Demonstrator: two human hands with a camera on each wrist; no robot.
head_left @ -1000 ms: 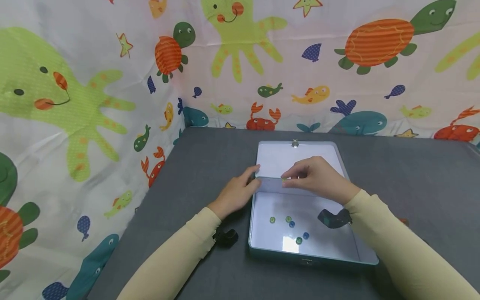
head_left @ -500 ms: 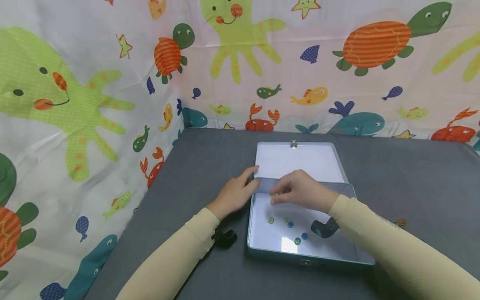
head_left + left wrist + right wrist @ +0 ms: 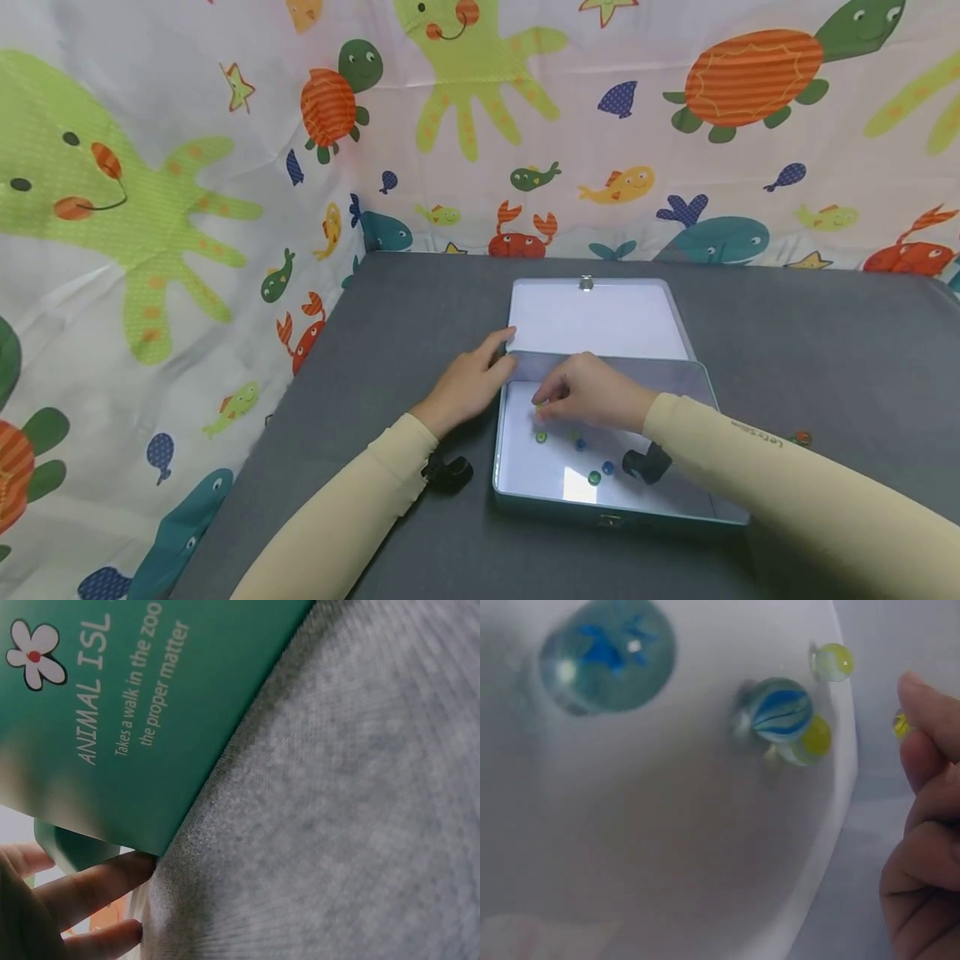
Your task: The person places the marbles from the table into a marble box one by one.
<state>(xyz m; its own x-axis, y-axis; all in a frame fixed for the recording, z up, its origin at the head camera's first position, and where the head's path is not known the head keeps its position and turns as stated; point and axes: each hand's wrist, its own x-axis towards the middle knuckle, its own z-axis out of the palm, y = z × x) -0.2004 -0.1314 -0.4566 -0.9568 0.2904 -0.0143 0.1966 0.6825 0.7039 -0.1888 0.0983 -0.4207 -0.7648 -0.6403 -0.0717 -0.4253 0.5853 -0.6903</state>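
A teal metal box (image 3: pixel 555 500) lies open on the grey tabletop, its white inside facing up. My right hand (image 3: pixel 596 393) is low over the box's left half, pinching a yellow marble (image 3: pixel 901 724) between thumb and fingertip. Below it on the box floor are several loose marbles, among them a green one (image 3: pixel 594 478) and a blue one (image 3: pixel 608 468). My left hand (image 3: pixel 467 388) rests against the back left corner, near the hinge. Its fingers (image 3: pixel 101 885) look extended and touch the box's printed green side (image 3: pixel 150 795) in the left wrist view.
The lid (image 3: pixel 592 318) is folded back flat behind the box, its metal clasp (image 3: pixel 587 283) at the far edge. Right of the box, a small reddish object (image 3: pixel 802 437) shows partly behind the right sleeve. A sea-animal curtain (image 3: pixel 465 192) borders the table behind and left.
My right hand has moved left and down, from above the box's back edge to close over the floor, with the marble still pinched. The left hand stays at the corner.
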